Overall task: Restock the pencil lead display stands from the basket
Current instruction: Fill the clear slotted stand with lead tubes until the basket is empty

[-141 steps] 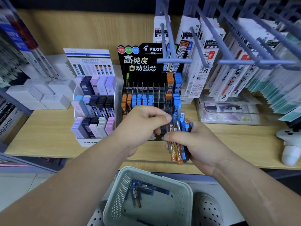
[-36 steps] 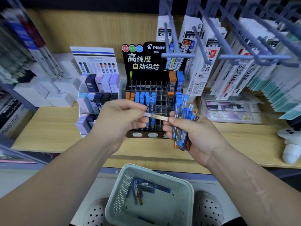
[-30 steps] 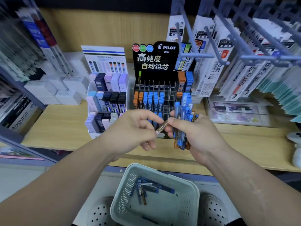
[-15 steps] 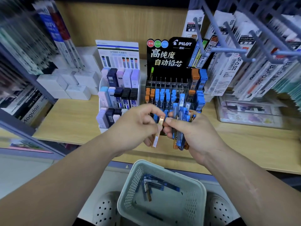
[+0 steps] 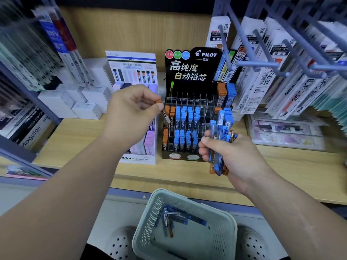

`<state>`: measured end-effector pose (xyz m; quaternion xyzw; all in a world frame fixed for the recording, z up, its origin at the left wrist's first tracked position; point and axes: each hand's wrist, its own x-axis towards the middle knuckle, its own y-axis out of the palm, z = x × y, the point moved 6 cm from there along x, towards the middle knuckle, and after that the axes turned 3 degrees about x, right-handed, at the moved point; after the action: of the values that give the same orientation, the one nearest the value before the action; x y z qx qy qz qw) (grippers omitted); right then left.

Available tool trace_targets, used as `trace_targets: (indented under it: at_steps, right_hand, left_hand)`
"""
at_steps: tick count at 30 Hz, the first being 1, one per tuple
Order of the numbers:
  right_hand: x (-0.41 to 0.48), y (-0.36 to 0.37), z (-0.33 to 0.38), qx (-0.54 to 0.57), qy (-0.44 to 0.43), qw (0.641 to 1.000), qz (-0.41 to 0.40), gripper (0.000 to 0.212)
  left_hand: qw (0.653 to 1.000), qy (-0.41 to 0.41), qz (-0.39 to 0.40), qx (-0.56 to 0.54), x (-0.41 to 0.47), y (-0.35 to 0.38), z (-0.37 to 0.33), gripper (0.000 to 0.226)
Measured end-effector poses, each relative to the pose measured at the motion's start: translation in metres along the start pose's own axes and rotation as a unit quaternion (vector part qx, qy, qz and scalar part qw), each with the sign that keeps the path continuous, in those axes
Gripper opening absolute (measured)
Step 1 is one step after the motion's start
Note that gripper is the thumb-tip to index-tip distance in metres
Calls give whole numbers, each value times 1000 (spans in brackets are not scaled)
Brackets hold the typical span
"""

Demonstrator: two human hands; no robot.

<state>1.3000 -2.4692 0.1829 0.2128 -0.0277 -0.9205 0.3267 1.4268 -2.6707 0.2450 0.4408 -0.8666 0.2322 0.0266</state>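
Note:
My left hand [image 5: 131, 111] pinches one orange-capped lead tube [image 5: 165, 114] at the upper left corner of the black Pilot display stand [image 5: 189, 117], beside the stand's orange tubes. My right hand [image 5: 232, 156] grips a bundle of blue and orange lead tubes [image 5: 219, 143] upright in front of the stand's right side. The stand holds rows of blue tubes in the middle and orange ones at both sides. Below the shelf sits a pale green basket [image 5: 223, 229] with several lead tubes [image 5: 174, 218] lying in it.
A white Mono lead stand [image 5: 139, 145] is left of the Pilot stand, partly behind my left arm. White boxes [image 5: 75, 102] sit further left. Grey hooks [image 5: 262, 53] with hanging refill packs jut out at upper right. The wooden shelf's front edge [image 5: 169, 177] runs above the basket.
My left hand pulled one orange-capped tube from the bundle and carried it up and left to the stand's left side. The view has shifted left. My right hand keeps the bundle.

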Motion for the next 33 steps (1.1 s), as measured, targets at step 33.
trace_targets:
  at_steps: [33]
  right_hand:
    - [-1,-13,4,16,33,999,30,20]
  left_hand:
    - [926,177,9,333,13,43,4,26]
